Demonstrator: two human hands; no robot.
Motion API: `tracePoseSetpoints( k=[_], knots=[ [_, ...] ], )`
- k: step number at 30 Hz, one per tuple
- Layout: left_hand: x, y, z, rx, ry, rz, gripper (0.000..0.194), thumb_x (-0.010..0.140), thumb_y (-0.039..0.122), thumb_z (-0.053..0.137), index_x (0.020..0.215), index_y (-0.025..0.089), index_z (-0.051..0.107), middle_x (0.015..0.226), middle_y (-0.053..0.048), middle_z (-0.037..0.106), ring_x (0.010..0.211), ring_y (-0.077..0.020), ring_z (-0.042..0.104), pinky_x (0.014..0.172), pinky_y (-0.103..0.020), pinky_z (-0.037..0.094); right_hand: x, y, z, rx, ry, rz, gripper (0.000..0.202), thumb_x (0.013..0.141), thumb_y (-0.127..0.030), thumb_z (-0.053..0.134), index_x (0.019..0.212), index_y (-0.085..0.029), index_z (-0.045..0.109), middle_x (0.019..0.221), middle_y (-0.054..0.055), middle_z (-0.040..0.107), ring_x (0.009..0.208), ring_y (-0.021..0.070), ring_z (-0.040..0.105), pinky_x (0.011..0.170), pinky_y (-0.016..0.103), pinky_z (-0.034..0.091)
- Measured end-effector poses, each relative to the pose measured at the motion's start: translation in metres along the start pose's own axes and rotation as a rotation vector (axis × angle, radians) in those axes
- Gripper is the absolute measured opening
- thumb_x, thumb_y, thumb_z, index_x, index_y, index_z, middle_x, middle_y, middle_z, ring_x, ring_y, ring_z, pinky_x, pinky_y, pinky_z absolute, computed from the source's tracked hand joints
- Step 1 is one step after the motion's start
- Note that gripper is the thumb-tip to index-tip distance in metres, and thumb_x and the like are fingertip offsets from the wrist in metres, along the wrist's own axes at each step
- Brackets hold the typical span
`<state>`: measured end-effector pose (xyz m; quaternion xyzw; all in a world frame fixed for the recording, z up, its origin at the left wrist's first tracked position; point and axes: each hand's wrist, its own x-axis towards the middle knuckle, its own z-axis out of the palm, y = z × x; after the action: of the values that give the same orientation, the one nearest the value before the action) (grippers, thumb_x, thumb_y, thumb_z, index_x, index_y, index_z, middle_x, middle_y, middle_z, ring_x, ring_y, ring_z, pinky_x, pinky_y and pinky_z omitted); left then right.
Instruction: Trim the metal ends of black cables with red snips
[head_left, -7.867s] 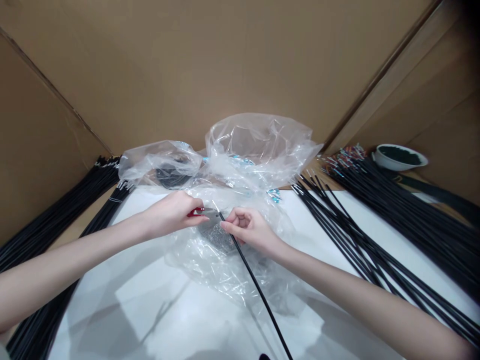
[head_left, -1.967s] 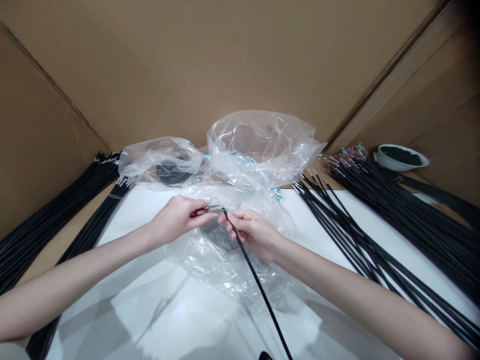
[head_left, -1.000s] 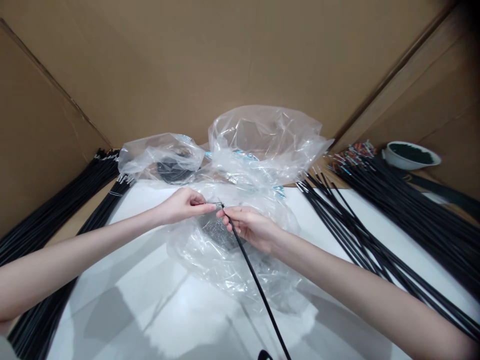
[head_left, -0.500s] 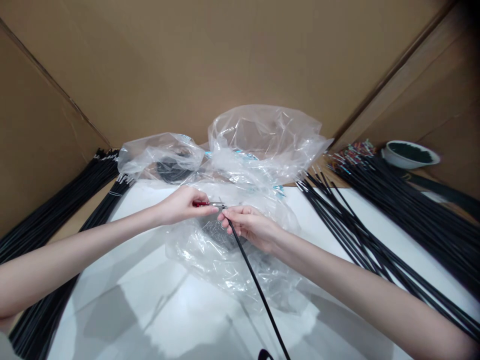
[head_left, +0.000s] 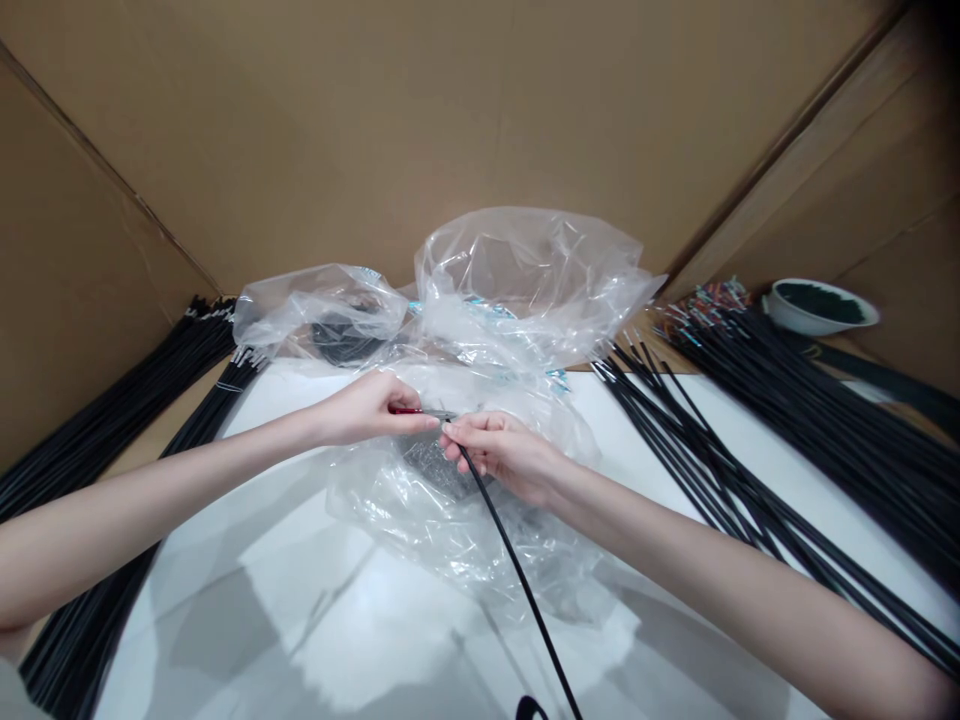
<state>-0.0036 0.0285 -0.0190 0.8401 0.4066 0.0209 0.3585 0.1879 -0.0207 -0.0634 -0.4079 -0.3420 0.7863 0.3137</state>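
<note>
In the head view my left hand (head_left: 381,406) is closed around a small red-handled tool (head_left: 406,410) with a thin metal tip; my fingers cover most of it, so its kind is unclear. My right hand (head_left: 501,450) pinches the upper end of a black cable (head_left: 517,565), which slants down to the bottom edge. The tool's tip meets the cable end between the two hands. Just under them lies an opened clear plastic bag (head_left: 450,520) with many small, fine silvery pieces (head_left: 435,460) in it, too small to name.
Bundles of black cables lie on the left (head_left: 97,410) and right (head_left: 817,440), several looser cables (head_left: 697,450) nearer. A white bowl (head_left: 802,318) with dark contents stands at the back right. More plastic bags (head_left: 525,270) sit against the cardboard wall (head_left: 465,110).
The tool's metal tip has shifted slightly and now shows lower against the cable end. Both hands have stayed nearly in place, holding the same things.
</note>
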Motion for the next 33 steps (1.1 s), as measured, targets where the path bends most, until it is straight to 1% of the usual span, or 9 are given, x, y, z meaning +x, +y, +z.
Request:
tracePoseSetpoints(
  k=[8, 13, 18, 21, 25, 29, 33],
  knots=[
    [-0.002, -0.003, 0.007, -0.151, 0.018, -0.040, 0.045, 0.080, 0.051, 0.048, 0.055, 0.014, 0.044, 0.051, 0.005, 0.025, 0.047, -0.0056, 0.021, 0.042, -0.020, 0.014, 0.004, 0.003, -0.002, 0.044, -0.027, 0.011, 0.018, 0.070, -0.027, 0.071, 0.066, -0.010, 0.067, 0.063, 0.001, 0.062, 0.048, 0.0027, 0.053, 0.041, 0.012, 0.036],
    [-0.003, -0.006, 0.014, -0.166, 0.042, -0.061, 0.046, 0.080, 0.051, 0.048, 0.053, 0.015, 0.039, 0.051, 0.006, 0.023, 0.047, -0.0055, 0.020, 0.043, -0.020, 0.013, 0.007, 0.006, -0.002, 0.073, -0.022, 0.041, 0.016, 0.075, -0.022, 0.066, 0.065, -0.009, 0.066, 0.063, 0.002, 0.062, 0.049, 0.0019, 0.053, 0.043, 0.010, 0.037],
    [-0.002, -0.008, 0.015, -0.143, 0.073, -0.064, 0.046, 0.082, 0.050, 0.046, 0.052, 0.015, 0.037, 0.050, 0.006, 0.024, 0.047, -0.0057, 0.021, 0.043, -0.020, 0.014, 0.006, 0.005, 0.000, 0.077, -0.018, 0.047, 0.017, 0.076, -0.022, 0.065, 0.064, -0.010, 0.066, 0.062, 0.001, 0.061, 0.048, 0.0018, 0.052, 0.043, 0.010, 0.037],
    [-0.003, -0.009, 0.013, -0.126, 0.095, -0.061, 0.045, 0.083, 0.050, 0.045, 0.055, 0.014, 0.040, 0.050, 0.006, 0.027, 0.047, -0.0059, 0.023, 0.044, -0.020, 0.017, 0.005, 0.001, 0.000, 0.082, -0.021, 0.028, 0.017, 0.076, -0.022, 0.066, 0.066, -0.010, 0.066, 0.062, 0.001, 0.061, 0.049, 0.0024, 0.053, 0.042, 0.011, 0.037],
    [-0.006, -0.011, 0.010, -0.033, 0.140, -0.008, 0.044, 0.082, 0.050, 0.048, 0.059, 0.013, 0.047, 0.054, 0.005, 0.032, 0.051, -0.0064, 0.026, 0.047, -0.020, 0.019, 0.004, -0.002, -0.001, 0.093, -0.012, 0.032, 0.015, 0.076, -0.022, 0.066, 0.069, -0.009, 0.067, 0.062, 0.001, 0.061, 0.049, 0.0026, 0.054, 0.042, 0.010, 0.037],
    [-0.008, -0.012, 0.012, 0.067, 0.197, 0.020, 0.044, 0.082, 0.050, 0.049, 0.059, 0.013, 0.046, 0.054, 0.005, 0.034, 0.052, -0.0065, 0.028, 0.049, -0.020, 0.020, 0.003, -0.001, -0.003, 0.102, -0.020, 0.030, 0.014, 0.077, -0.021, 0.064, 0.071, -0.009, 0.068, 0.064, 0.001, 0.062, 0.050, 0.0025, 0.055, 0.045, 0.010, 0.040],
    [-0.008, -0.012, 0.014, 0.086, 0.204, 0.034, 0.044, 0.083, 0.049, 0.047, 0.058, 0.013, 0.046, 0.053, 0.005, 0.034, 0.052, -0.0065, 0.028, 0.049, -0.020, 0.021, 0.004, 0.000, -0.004, 0.092, -0.030, 0.032, 0.013, 0.077, -0.021, 0.065, 0.071, -0.010, 0.068, 0.064, 0.001, 0.062, 0.050, 0.0027, 0.055, 0.045, 0.010, 0.039]
  ],
)
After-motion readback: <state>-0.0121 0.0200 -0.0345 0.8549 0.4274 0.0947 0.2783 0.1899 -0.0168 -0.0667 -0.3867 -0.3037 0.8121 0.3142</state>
